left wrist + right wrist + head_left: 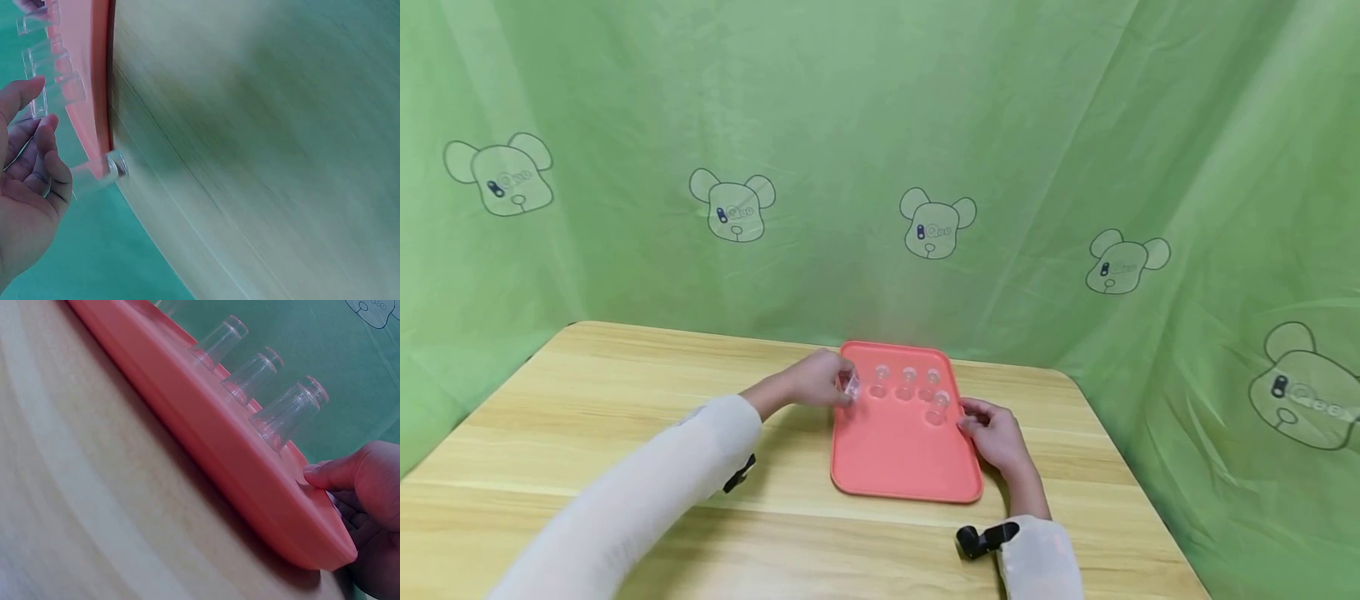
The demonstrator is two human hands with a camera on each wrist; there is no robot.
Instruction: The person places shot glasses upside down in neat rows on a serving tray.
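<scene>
Clear plastic is what our left hand [815, 382] pinches: a small transparent cup [851, 385], held tilted at the far left rim of the salmon tray [895, 454]. In the left wrist view the fingers [53, 169] curl round this cup [100, 174], which hangs just past the tray edge [100, 81] and looks clear of the tray floor, though the blur there keeps us from being sure.

Our right hand [996, 433] rests at the tray's right edge, thumb [334, 477] pressed on the rim [250, 481] and the other fingers tucked beside and below it, so it grips the tray and no cup.

Three more cups stand in a row along the far part of the tray [907, 377], and a fourth [940, 402] stands just in front of the row's right end, near the right hand. The tray lies flat on the wooden bench [587, 417].

We judge the step in hand to be placing the held cup onto the tray, at the open left end of the row. That next move calls for turning the cup upright, bringing it inward over the rim, setting it down beside the nearest cup without knocking it, and keeping the tray steady.
</scene>
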